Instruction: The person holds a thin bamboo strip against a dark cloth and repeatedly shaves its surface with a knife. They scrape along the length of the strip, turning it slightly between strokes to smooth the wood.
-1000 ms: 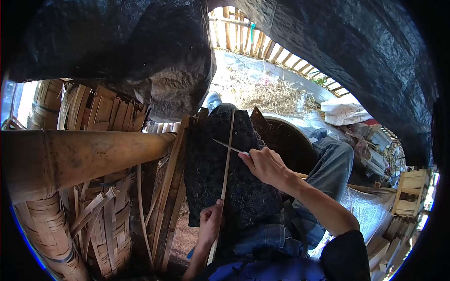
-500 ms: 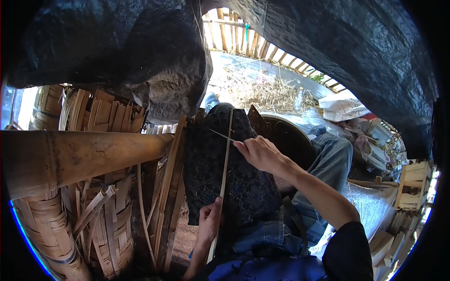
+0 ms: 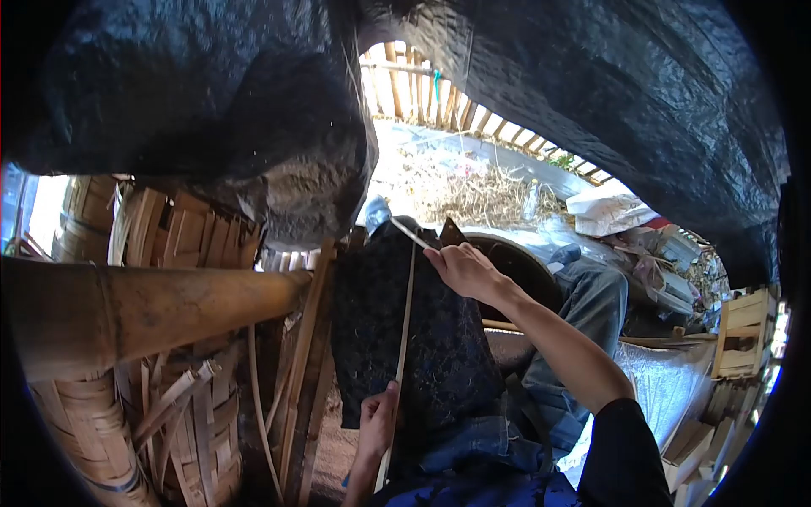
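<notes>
A long, thin bamboo strip (image 3: 406, 329) runs lengthwise over a dark patterned cloth (image 3: 363, 346) spread across my lap. My left hand (image 3: 378, 422) is closed around the strip's near part, thumb pressed along it. At the far end my right hand (image 3: 470, 272) grips a knife (image 3: 409, 231), its pale, narrow blade pointing up and to the left. The blade crosses the strip near its far tip. The knife's handle is hidden inside my right fingers.
A thick bamboo pole (image 3: 194, 308) juts in from the left, above woven bamboo baskets (image 3: 93, 431). Beyond my knees stands a dark round container (image 3: 515, 270). Black plastic sheeting (image 3: 574, 93) hangs overhead. Dry straw (image 3: 481, 194) lies on the ground ahead.
The view has tilted up slightly. My right hand has moved the knife away from me, nearer the strip's far end, and the blade has turned steeper. My left hand keeps its hold.
</notes>
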Demonstrator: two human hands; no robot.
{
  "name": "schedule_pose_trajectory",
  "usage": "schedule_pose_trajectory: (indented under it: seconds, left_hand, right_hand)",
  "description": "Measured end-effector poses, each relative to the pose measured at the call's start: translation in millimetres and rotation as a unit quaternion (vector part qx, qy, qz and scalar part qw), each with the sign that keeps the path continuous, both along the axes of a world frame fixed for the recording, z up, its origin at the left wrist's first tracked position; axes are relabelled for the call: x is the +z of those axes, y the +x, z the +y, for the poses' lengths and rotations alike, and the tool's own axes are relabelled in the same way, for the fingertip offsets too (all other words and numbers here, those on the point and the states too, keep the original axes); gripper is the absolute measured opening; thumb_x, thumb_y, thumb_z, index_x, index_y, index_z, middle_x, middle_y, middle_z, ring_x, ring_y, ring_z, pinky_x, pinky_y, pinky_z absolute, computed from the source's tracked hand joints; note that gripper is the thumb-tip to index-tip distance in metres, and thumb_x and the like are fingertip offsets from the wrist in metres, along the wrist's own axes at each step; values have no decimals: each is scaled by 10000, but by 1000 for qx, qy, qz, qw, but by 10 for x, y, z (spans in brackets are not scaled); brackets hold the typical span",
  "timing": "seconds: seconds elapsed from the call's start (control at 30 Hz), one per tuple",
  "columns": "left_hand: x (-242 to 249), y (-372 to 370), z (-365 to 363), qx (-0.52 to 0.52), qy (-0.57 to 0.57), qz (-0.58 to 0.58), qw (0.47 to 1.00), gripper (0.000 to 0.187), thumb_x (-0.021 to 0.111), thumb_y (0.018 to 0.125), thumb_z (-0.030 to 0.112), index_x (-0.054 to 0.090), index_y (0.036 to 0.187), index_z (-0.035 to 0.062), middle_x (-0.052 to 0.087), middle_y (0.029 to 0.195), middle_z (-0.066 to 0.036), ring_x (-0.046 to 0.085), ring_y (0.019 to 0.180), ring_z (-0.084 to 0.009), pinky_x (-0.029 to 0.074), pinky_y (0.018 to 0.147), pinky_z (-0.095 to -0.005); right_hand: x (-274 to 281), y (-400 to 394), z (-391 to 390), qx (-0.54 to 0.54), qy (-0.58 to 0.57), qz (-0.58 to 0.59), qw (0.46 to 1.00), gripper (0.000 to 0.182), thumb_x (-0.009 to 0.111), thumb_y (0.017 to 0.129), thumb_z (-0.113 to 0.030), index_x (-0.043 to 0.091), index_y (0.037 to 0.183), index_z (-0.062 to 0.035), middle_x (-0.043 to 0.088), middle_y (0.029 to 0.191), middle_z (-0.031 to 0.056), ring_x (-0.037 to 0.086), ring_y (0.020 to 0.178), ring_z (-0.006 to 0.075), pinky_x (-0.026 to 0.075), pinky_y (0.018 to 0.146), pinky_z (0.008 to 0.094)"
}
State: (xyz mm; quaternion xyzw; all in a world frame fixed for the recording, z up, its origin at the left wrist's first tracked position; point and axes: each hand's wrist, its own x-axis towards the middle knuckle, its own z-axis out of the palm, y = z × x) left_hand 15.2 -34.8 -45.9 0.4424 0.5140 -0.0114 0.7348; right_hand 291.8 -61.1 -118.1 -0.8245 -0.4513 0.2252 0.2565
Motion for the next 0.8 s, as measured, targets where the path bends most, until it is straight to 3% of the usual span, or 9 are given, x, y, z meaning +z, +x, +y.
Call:
schedule_pose_trajectory:
  seconds: [0.17,0.23,0.3,0.43,0.6,0.63,0.67,0.73,0.8]
  left_hand:
    - [-23,-40,21,18,-10,-6,1000,519,492,976,324,348,508,153,291,491,92,219,446,-14,140,431,-251]
    - [-26,-9,14,28,-24,-5,999,518,490,977,321,349,507,154,292,489,92,220,445,-14,142,429,-252]
    - [-30,-27,-1,24,-36,-1,999,518,489,978,319,350,506,155,293,487,91,221,444,-14,144,428,-253]
    - [-33,-17,16,6,-13,5,1000,511,482,981,308,354,510,154,290,487,89,227,443,-16,154,427,-247]
    - [11,-23,45,26,-20,-18,999,506,481,982,300,355,513,156,287,490,88,230,442,-17,155,427,-244]
    - [37,1,48,31,-32,-11,999,506,481,982,298,354,513,157,287,490,88,229,441,-18,155,427,-245]
    - [42,10,35,36,-46,-4,998,507,481,982,297,353,512,158,288,490,89,228,441,-19,155,427,-245]
    - [-19,-25,24,37,-58,-10,998,508,482,982,300,353,511,157,290,489,88,229,440,-20,156,427,-244]
    - [-34,-18,36,25,-62,-18,998,510,482,982,303,353,511,156,292,488,88,229,440,-21,157,428,-244]
  right_hand:
    - [-27,-213,-244,66,23,74,995,473,465,976,-285,485,586,-18,464,447,184,539,413,347,387,367,410]
    - [12,-346,-397,108,154,-37,982,265,576,920,-207,538,724,-34,455,528,149,474,419,310,356,407,401]
    - [39,-357,-375,77,114,-79,987,325,609,901,-214,482,649,-51,450,511,150,473,410,310,364,410,399]
    - [-164,72,-15,3,-39,-27,999,507,402,991,-350,561,676,14,555,534,199,594,492,354,460,502,462]
    - [-179,90,15,-6,-78,115,990,442,379,1001,-309,574,786,24,567,600,216,621,566,323,467,568,416]
    - [-288,-65,-176,76,28,-133,988,416,402,994,-291,566,774,22,561,596,209,615,560,326,460,541,415]
    - [-399,-222,-366,155,136,-368,907,391,425,986,-272,558,762,19,555,591,201,609,553,330,453,513,413]
    - [233,-423,-434,86,43,90,991,379,486,961,-259,547,696,5,526,529,190,576,496,356,428,445,428]
    - [341,-467,-480,97,9,66,993,387,503,953,-265,536,671,-3,515,504,186,557,465,363,418,423,431]
